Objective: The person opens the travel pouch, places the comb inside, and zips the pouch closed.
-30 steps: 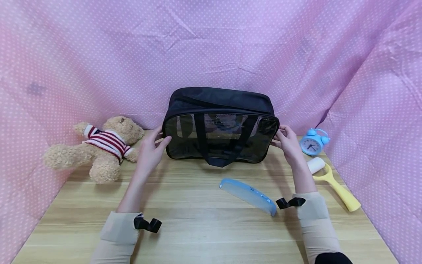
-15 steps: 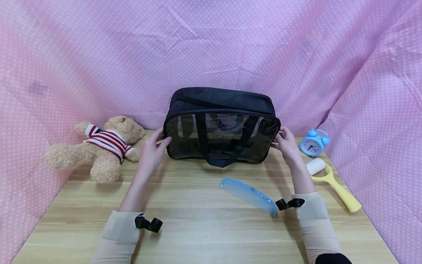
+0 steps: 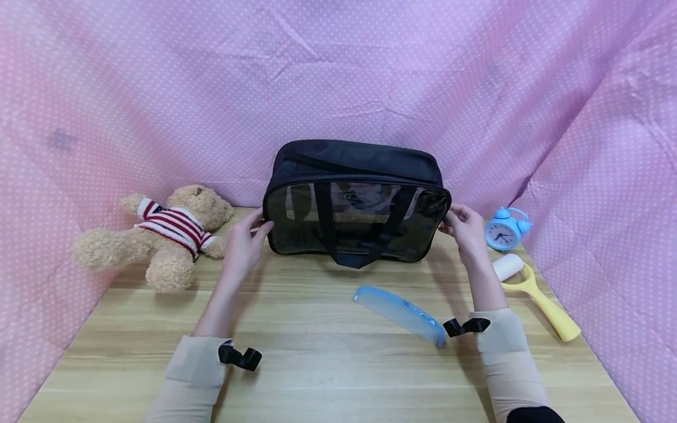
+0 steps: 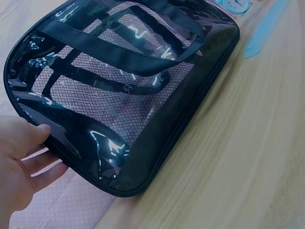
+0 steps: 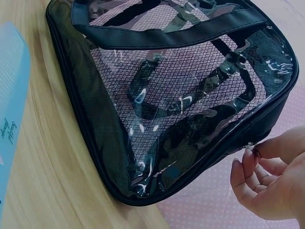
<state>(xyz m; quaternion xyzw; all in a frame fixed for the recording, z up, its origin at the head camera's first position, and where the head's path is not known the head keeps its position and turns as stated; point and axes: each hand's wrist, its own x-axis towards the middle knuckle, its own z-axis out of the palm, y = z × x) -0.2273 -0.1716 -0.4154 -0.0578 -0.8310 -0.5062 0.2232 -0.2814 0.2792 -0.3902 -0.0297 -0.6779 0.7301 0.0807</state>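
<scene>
A black bag (image 3: 365, 235) with a see-through front and dark strap handles stands upright at the back of the table. My left hand (image 3: 244, 244) holds its left edge, the thumb on the front rim and the other fingers behind, as the left wrist view shows. At the bag's right side, my right hand (image 3: 466, 232) pinches a small zipper pull (image 5: 249, 147) between thumb and forefinger. The zipper along the top appears drawn across, and the bag's back is hidden.
On the wooden table (image 3: 296, 352), a blue comb (image 3: 402, 314) lies before the bag. A teddy bear (image 3: 169, 235) in a striped sweater lies left. To the right are a blue alarm clock (image 3: 502, 230) and a yellow-handled roller (image 3: 545, 299). Pink dotted cloth (image 3: 338, 70) hangs behind.
The right hand's fingers have shifted slightly at the bag's right side. The bag and left hand keep nearly the same places, with only a tiny drift of the whole view.
</scene>
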